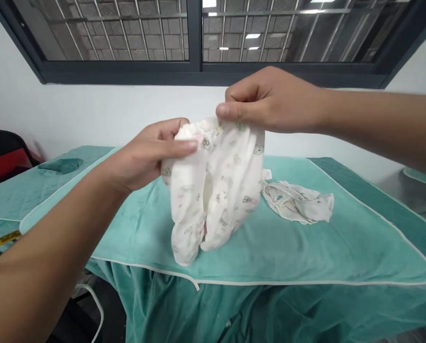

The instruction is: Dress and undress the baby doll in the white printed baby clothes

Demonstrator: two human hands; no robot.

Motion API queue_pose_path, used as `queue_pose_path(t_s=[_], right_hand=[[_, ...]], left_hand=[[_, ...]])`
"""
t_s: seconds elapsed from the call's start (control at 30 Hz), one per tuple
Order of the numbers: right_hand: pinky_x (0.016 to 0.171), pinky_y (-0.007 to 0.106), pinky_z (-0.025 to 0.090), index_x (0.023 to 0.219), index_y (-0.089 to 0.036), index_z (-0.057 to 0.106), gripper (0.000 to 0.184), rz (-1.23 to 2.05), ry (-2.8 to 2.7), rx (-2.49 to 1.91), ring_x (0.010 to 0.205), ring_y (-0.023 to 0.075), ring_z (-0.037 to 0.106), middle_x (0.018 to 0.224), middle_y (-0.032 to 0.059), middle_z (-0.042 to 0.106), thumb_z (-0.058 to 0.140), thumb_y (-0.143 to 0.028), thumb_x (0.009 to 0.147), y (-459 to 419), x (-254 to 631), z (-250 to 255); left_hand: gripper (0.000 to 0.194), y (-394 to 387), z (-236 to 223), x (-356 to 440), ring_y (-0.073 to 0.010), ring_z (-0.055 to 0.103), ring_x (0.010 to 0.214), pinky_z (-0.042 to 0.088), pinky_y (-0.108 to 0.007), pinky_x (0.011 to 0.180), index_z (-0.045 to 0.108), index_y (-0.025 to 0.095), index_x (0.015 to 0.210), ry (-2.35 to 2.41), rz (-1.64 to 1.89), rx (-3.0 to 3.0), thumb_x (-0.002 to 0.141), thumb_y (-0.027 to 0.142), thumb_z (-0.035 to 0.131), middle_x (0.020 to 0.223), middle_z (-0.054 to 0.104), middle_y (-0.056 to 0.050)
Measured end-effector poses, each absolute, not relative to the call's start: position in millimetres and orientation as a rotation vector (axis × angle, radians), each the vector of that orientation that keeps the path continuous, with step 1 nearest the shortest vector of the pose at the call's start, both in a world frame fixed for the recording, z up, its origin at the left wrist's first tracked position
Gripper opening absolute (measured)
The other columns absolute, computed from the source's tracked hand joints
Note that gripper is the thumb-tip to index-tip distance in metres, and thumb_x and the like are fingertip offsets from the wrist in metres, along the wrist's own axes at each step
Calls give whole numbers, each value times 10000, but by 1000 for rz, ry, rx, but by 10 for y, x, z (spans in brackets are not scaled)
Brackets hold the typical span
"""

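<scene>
A pair of small white baby pants (227, 186) with a printed animal pattern hangs in the air in front of me, its two legs pointing down. My left hand (155, 150) pinches the gathered waistband at its left side, thumb in front. At the right end of the waistband, my right hand (266, 102) grips the cloth between thumb and curled fingers, a bit higher than the left. Behind and to the right, another crumpled white printed garment (298, 202) lies on the green padded cover (341, 252).
Green velvety cloth (184, 309) drapes over the front of the table. A barred window (194, 71) runs along the white wall behind. At the far left are a black and red item (5, 157) and a yellow strap (2, 240); a white cable (96, 305) hangs below.
</scene>
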State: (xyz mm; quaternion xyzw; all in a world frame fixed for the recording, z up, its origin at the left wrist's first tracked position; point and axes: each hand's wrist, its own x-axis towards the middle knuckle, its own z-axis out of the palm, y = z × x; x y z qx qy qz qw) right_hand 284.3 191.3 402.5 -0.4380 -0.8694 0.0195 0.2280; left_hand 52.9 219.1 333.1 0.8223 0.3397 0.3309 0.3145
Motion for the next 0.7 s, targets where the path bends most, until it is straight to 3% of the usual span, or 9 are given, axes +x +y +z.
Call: queue_pose_path(t_s=[0.07, 0.13, 0.2, 0.27, 0.33, 0.4, 0.5, 0.6, 0.7], right_hand=[[523, 152, 207, 611, -53, 568, 591, -75, -2453, -1329, 568, -43, 426, 580, -117, 377, 434, -607, 768, 1931, 2911, 4049], [555, 183, 231, 594, -13, 552, 710, -66, -2444, -1483, 691, -27, 530, 674, -108, 497, 182, -598, 751, 1950, 2963, 4050], [579, 221, 262, 584, 21, 530, 812, 2, -2374, -1571, 795, -5, 574, 796, -90, 569, -62, -527, 681, 1953, 2985, 4033], [605, 244, 295, 601, 25, 539, 848, -7, -2352, -1562, 859, 29, 594, 861, -78, 595, -115, -512, 673, 1932, 2983, 4019], [649, 258, 334, 646, -6, 575, 800, -92, -2391, -1523, 916, 73, 612, 868, -70, 611, 17, -565, 773, 1899, 2979, 4027], [710, 267, 395, 671, -80, 603, 638, -208, -2446, -1442, 953, 112, 625, 843, -56, 633, 308, -618, 847, 1879, 3005, 4056], [826, 306, 473, 650, -181, 587, 446, -305, -2472, -1278, 1060, 174, 596, 932, -9, 661, 629, -604, 785, 1908, 3109, 4106], [891, 356, 496, 643, -205, 580, 454, -238, -2367, -1295, 1095, 214, 575, 953, 26, 647, 630, -632, 789, 1990, 3207, 4127], [849, 417, 516, 667, -197, 593, 470, 11, -2171, -1344, 899, 216, 620, 712, 26, 588, 571, -633, 841, 2077, 3180, 4123]], left_hand=[[429, 2237, 3365, 466, -124, 582, 667, 453, -278, 640, 568, 169, 843, 883, 838, 2173, 871, 582, 452, 680, 532, 12], [415, 2250, 3401, 449, -113, 551, 652, 440, -275, 652, 556, 164, 759, 922, 785, 2278, 842, 569, 524, 656, 526, 16], [404, 2234, 3427, 471, -137, 560, 726, 437, -291, 712, 563, 164, 702, 997, 831, 2461, 802, 555, 588, 677, 542, 10], [415, 2214, 3440, 499, -170, 561, 829, 427, -319, 792, 572, 165, 665, 1042, 1002, 2642, 805, 555, 576, 697, 548, 1], [452, 2216, 3447, 501, -195, 549, 889, 405, -359, 858, 557, 162, 614, 1038, 1155, 2805, 819, 564, 547, 676, 535, -6], [469, 2246, 3450, 464, -220, 539, 928, 386, -395, 906, 548, 168, 584, 1098, 1208, 2932, 820, 574, 542, 685, 544, -20], [414, 2310, 3434, 380, -231, 536, 913, 398, -414, 916, 583, 176, 650, 1369, 1222, 2925, 823, 552, 570, 792, 590, -43], [330, 2360, 3388, 358, -199, 557, 817, 453, -382, 848, 601, 188, 746, 1483, 1349, 2610, 848, 501, 583, 756, 597, -30], [275, 2388, 3361, 454, -172, 588, 769, 507, -350, 769, 592, 195, 858, 1265, 1480, 2255, 871, 469, 583, 751, 615, -11]])
